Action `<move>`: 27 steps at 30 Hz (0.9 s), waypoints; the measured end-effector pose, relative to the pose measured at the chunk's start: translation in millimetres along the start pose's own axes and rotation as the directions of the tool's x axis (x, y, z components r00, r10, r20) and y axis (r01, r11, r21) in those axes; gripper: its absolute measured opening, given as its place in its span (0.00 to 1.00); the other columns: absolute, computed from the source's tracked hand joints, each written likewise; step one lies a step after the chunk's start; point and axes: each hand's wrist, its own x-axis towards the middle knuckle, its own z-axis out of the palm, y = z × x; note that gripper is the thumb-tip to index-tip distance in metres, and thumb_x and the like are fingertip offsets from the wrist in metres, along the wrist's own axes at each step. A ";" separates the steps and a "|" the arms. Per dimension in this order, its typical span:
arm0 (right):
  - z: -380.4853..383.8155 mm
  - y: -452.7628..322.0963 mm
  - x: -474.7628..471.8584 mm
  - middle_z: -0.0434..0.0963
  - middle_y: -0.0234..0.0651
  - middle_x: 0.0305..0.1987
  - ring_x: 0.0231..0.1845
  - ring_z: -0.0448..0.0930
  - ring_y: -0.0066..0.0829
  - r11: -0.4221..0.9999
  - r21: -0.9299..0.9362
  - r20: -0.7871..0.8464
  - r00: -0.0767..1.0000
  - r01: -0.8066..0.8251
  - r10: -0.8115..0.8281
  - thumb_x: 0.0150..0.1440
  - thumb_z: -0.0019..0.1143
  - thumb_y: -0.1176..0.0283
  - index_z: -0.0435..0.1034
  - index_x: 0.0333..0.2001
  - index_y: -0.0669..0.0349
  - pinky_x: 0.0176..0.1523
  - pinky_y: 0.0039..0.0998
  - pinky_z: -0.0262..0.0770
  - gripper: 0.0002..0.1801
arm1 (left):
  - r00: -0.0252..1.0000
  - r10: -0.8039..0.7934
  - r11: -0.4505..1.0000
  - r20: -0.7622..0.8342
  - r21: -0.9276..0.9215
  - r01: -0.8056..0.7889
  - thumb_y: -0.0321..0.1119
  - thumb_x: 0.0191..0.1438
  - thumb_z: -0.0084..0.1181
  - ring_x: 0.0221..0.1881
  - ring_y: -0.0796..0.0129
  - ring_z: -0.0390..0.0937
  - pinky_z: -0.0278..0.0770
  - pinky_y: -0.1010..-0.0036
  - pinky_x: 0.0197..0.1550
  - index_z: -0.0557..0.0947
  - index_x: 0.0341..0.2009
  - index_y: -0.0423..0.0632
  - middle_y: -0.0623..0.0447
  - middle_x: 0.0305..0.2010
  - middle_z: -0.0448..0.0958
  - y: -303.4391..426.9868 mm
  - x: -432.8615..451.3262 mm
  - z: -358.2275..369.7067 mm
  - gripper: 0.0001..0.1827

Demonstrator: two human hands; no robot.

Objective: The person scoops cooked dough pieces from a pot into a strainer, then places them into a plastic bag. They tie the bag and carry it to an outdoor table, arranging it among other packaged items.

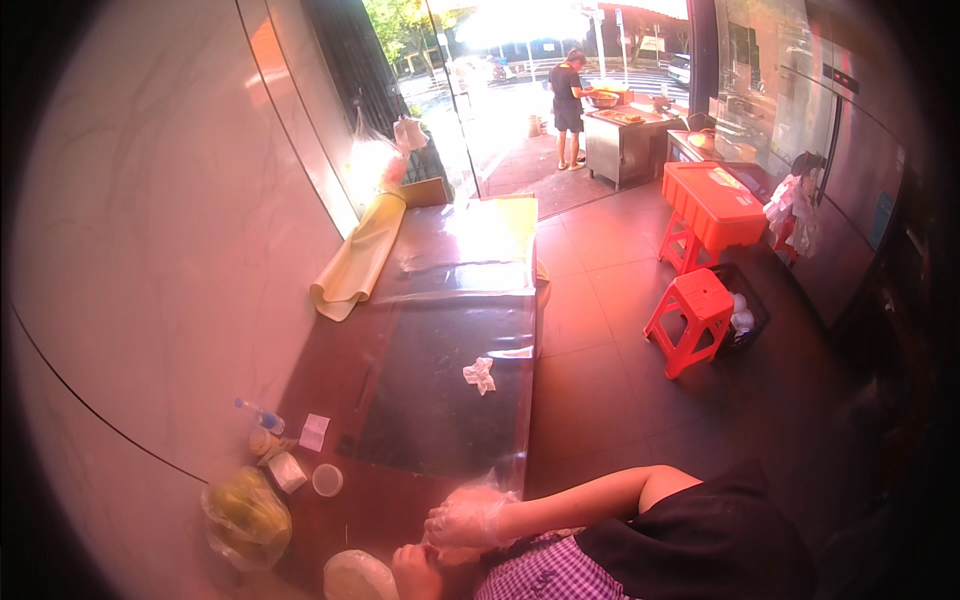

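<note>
My right hand (pixel 469 517), in a clear plastic glove, is over the near end of a dark table (pixel 442 427) with its fingers curled. Just below it, my left hand (pixel 417 574) looks bare and nearly touches the glove; the frame's lower edge cuts it off. Some clear plastic shows between both hands, but what the fingers grip is hidden. Left of my left hand is a round, pale, plastic-covered thing (pixel 360 576). A small round tub (pixel 328 480) and a white tissue pack (pixel 287 471) lie farther left.
Along the wall are a plastic bag of yellow-green contents (pixel 247 517), a water bottle (pixel 261 416) and a paper slip (pixel 315 433). Crumpled tissue (pixel 480 375) and a rolled yellowish sheet (pixel 360 259) lie farther up. Right, a red stool (pixel 690 315) and red crate (pixel 712 202); a person (pixel 568 105) stands outside.
</note>
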 end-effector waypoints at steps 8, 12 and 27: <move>-9.3 -3.8 -6.9 0.79 0.38 0.45 0.50 0.81 0.44 0.996 0.042 0.103 0.992 -0.082 0.077 0.52 0.61 0.59 0.75 0.44 0.57 0.52 0.42 0.77 0.19 | 1.000 0.013 0.997 -0.028 -0.078 -0.015 0.49 0.69 0.42 0.46 0.38 0.72 0.69 0.50 0.51 0.80 0.37 0.41 0.37 0.40 0.77 3.3 2.8 3.4 0.24; 11.2 13.1 3.3 0.82 0.39 0.42 0.44 0.84 0.42 0.999 0.045 -0.022 1.000 0.002 -0.001 0.49 0.64 0.60 0.79 0.41 0.57 0.45 0.41 0.80 0.17 | 0.999 0.015 0.999 -0.029 -0.029 -0.016 0.47 0.68 0.43 0.45 0.37 0.72 0.69 0.49 0.49 0.80 0.37 0.40 0.37 0.40 0.77 -4.2 4.0 7.6 0.22; 59.8 43.8 28.1 0.83 0.43 0.36 0.39 0.86 0.42 0.980 -0.164 -0.067 0.990 0.115 -0.128 0.53 0.58 0.64 0.81 0.33 0.62 0.41 0.40 0.83 0.13 | 0.983 0.103 0.992 -0.149 0.080 -0.092 0.34 0.50 0.63 0.38 0.47 0.75 0.73 0.55 0.41 0.80 0.28 0.47 0.48 0.31 0.76 -28.3 13.9 36.5 0.06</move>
